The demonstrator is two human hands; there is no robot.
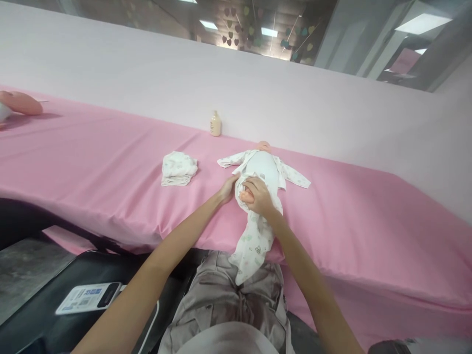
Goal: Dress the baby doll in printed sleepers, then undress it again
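A baby doll (262, 164) lies on its back on the pink-covered table, its head toward the wall. It wears a white printed baby jacket (297, 175), sleeves spread to both sides, over a plain pale body. White printed baby trousers (254, 246) lie over its lower part, and one leg hangs off the table edge above my lap. My left hand (229, 189) is closed on the bunched trouser cloth at the left. With fingers curled, my right hand (260, 196) grips the doll's foot (246, 196), which shows through the bunched trouser opening.
Folded printed baby clothes (179, 168) lie left of the doll. A cream pump bottle (216, 124) stands against the wall. Another doll (22, 103) is partly visible at far left. A phone-like device and printed card (83, 298) rest on a black seat (40, 324) beside me.
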